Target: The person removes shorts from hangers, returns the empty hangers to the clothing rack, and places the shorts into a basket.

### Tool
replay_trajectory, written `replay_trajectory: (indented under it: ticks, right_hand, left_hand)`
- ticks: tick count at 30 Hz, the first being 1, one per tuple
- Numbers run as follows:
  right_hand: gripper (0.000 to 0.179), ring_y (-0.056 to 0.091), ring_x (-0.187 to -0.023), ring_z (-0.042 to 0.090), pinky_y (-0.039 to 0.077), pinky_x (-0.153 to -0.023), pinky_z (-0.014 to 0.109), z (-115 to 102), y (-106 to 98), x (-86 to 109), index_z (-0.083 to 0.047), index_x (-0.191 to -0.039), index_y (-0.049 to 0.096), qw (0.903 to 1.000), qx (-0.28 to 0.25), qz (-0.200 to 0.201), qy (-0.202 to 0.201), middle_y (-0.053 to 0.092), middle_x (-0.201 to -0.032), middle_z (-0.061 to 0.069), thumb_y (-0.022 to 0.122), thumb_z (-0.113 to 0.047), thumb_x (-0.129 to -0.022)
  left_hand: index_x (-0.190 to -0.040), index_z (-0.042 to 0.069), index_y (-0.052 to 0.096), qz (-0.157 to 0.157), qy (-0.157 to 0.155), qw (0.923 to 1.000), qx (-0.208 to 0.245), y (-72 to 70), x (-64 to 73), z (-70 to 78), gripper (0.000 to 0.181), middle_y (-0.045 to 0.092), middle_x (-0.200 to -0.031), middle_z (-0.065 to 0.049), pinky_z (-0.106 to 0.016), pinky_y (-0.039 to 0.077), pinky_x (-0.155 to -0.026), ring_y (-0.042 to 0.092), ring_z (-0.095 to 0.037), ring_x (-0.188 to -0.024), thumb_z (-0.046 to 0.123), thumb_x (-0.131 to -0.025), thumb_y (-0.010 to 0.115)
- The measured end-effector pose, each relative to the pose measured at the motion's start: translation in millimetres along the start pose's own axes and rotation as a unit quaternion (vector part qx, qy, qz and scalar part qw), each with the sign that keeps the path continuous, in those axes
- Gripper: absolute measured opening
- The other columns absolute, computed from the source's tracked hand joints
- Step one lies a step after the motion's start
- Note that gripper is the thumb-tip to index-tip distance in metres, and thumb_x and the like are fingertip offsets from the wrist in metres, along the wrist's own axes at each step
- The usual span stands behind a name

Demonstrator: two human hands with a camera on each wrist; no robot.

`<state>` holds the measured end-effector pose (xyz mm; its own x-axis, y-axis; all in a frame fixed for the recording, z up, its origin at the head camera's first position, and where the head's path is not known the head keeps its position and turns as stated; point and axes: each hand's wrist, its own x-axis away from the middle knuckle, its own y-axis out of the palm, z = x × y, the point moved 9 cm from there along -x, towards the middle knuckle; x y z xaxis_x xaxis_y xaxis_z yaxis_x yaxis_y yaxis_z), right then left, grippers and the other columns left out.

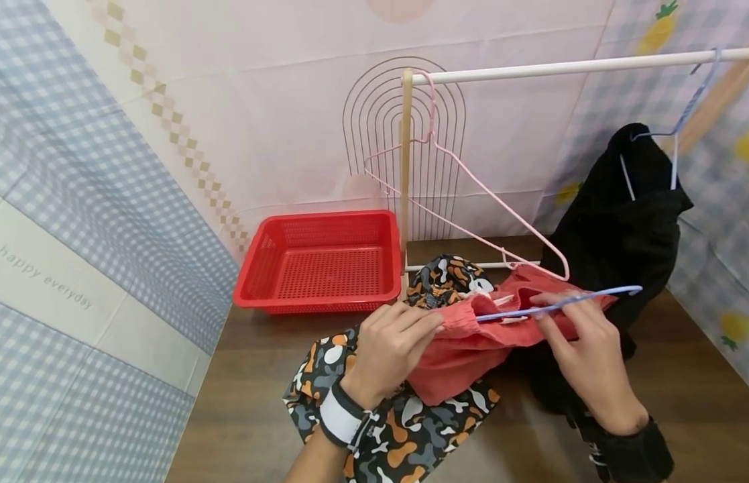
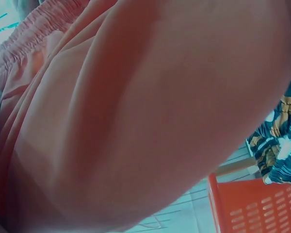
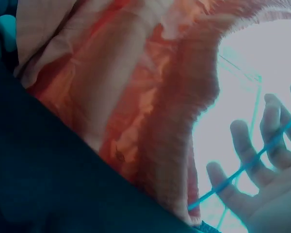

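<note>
Fingers of our left hand (image 1: 391, 342): clamped on the left end of the gathered waistband (image 1: 461, 320) of one coral elastic-waisted garment (image 1: 461, 369), seemingly shorts. Fingers of our right hand (image 1: 588, 349): closed on one blue hanger (image 1: 606, 292); whether they also hold cloth, we cannot tell.

Blue hanger: long axis left to right, seen nearly edge-on; left end within the waistband opening, right end jutting out beyond our right hand. Governing relation, as we judge it: the opening lies left of and below the right fingers, along the hanger's own axis; left hand nearer the band's left end.

Coral garment: held between both hands, over one black-and-orange patterned garment (image 1: 404, 429) on the wooden counter (image 1: 223, 402).

Far left: one red perforated basket (image 1: 326, 304). Far centre: one pink hanger (image 1: 501, 200) on a white rail (image 1: 531, 69). Far right: one black garment (image 1: 627, 241), hung from a second blue hanger (image 1: 693, 100).
</note>
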<state>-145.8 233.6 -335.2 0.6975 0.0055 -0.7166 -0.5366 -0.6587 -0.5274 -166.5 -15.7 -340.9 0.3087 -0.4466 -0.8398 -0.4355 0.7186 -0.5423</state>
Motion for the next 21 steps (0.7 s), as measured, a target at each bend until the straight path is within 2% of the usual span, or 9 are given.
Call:
replay_trajectory:
  ticks: [4, 8, 10, 11, 13, 16, 21]
  right_hand:
    - [0.044, 0.058, -0.118, 0.004, 0.036, -0.111, 0.012, -9, 4, -0.3, 0.000, -0.116, 0.075, 0.9986, -0.023, -0.040, -0.027, 0.073, -0.112, 0.014, 0.084, 0.014, -0.075]
    - [0.037, 0.059, -0.112, -0.003, 0.039, -0.108, 0.011, -18, 7, -5.0, 0.001, -0.114, 0.074, 0.9973, -0.036, -0.055, -0.033, 0.074, -0.107, 0.012, 0.081, 0.013, -0.079]
    - [0.023, 0.061, -0.105, -0.003, 0.041, -0.104, 0.009, -25, 6, -7.9, 0.002, -0.110, 0.074, 0.9969, -0.044, -0.044, -0.048, 0.074, -0.102, 0.012, 0.080, 0.004, -0.088]
    - [0.017, 0.060, -0.102, -0.003, 0.042, -0.102, 0.008, -27, 6, -9.3, 0.003, -0.109, 0.074, 0.9968, -0.045, -0.043, -0.051, 0.074, -0.100, 0.013, 0.077, -0.005, -0.094]
    - [0.029, 0.061, -0.097, -0.002, 0.042, -0.099, 0.007, -32, 5, -11.6, 0.004, -0.106, 0.074, 0.9966, -0.041, -0.035, -0.062, 0.074, -0.097, 0.014, 0.069, -0.025, -0.103]
    - [0.056, 0.061, -0.094, 0.000, 0.041, -0.097, 0.005, -40, 2, -15.8, 0.004, -0.103, 0.075, 0.9967, -0.035, -0.018, -0.071, 0.074, -0.094, 0.014, 0.055, -0.049, -0.105]
    - [0.059, 0.060, -0.094, -0.001, 0.042, -0.098, 0.006, -58, -6, -27.3, 0.006, -0.096, 0.074, 0.9930, -0.040, 0.016, -0.109, 0.073, -0.089, 0.016, 0.058, -0.050, -0.104]
  left_hand:
    - [-0.106, 0.015, 0.084, 0.006, -0.005, 0.9999, 0.009, -7.2, 5.9, -4.3, 0.014, 0.079, -0.094, 0.003, -0.024, 0.054, -0.069, 0.069, -0.012, -0.082, 0.024, -0.101, 0.074]
    - [-0.107, 0.015, 0.083, -0.003, -0.013, 0.9997, 0.022, -11.2, 10.1, -8.4, 0.014, 0.079, -0.095, 0.003, -0.025, 0.054, -0.071, 0.069, -0.012, -0.084, 0.024, -0.101, 0.074]
    - [-0.107, 0.015, 0.083, -0.009, -0.019, 0.9994, 0.028, -12.8, 11.0, -9.6, 0.014, 0.079, -0.096, 0.003, -0.026, 0.055, -0.072, 0.069, -0.012, -0.086, 0.024, -0.100, 0.075]
    - [-0.107, 0.015, 0.083, -0.011, -0.021, 0.9992, 0.031, -13.9, 11.3, -9.8, 0.014, 0.079, -0.096, 0.003, -0.026, 0.055, -0.072, 0.069, -0.012, -0.086, 0.024, -0.100, 0.075]
    - [-0.107, 0.014, 0.082, -0.014, -0.027, 0.9988, 0.038, -16.5, 11.2, -10.1, 0.013, 0.079, -0.096, 0.003, -0.026, 0.055, -0.073, 0.070, -0.012, -0.087, 0.024, -0.100, 0.076]
    - [-0.106, 0.014, 0.081, -0.013, -0.036, 0.9980, 0.050, -22.2, 9.2, -10.8, 0.013, 0.078, -0.096, 0.003, -0.026, 0.055, -0.074, 0.070, -0.012, -0.087, 0.024, -0.099, 0.077]
    - [-0.106, 0.014, 0.080, -0.006, -0.047, 0.9970, 0.062, -34.1, 0.7, -11.5, 0.015, 0.077, -0.095, 0.003, -0.026, 0.056, -0.076, 0.070, -0.012, -0.086, 0.026, -0.098, 0.078]
